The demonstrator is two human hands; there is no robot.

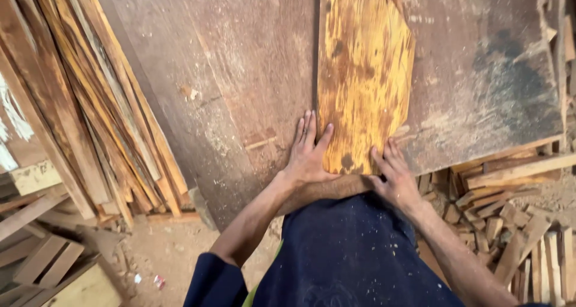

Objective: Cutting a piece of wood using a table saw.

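Observation:
A yellow-stained plywood piece (363,73) with a clipped top right corner lies flat on a large brown wooden board (240,73). My left hand (309,154) rests flat with fingers spread on the board, at the lower left edge of the yellow piece. My right hand (395,178) presses with fingers apart on the yellow piece's lower right corner. Neither hand grips anything. My dark blue trousers (348,253) fill the bottom middle.
A stack of thin wooden strips (102,103) leans at the left. Small offcut blocks (510,235) and slats lie piled at the right. More planks (42,259) sit bottom left on a dusty dirt floor (168,253).

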